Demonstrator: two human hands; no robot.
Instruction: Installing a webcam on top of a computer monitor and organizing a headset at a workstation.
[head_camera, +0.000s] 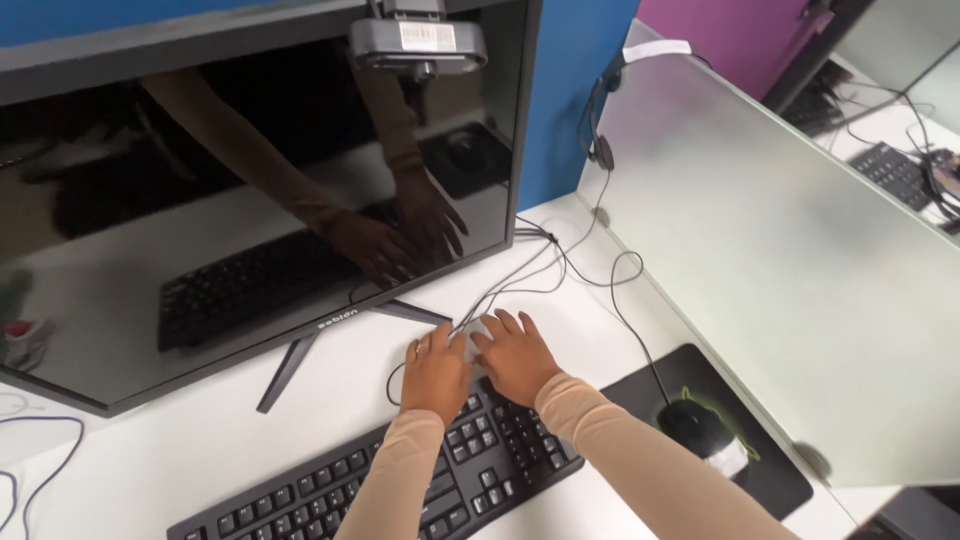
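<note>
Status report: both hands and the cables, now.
Left hand and right hand side by side, fingers on the cables behind the keyboard. Grip unclear. Monitor stand close by.

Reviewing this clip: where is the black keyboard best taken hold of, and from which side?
Probably by its two short ends, one hand at each. The black keyboard is long, flat and lies slanted on the white desk, so a two-end grip keeps it level. The left hand and right hand rest over its far edge, near the cables; coming from the near side avoids those.
</note>
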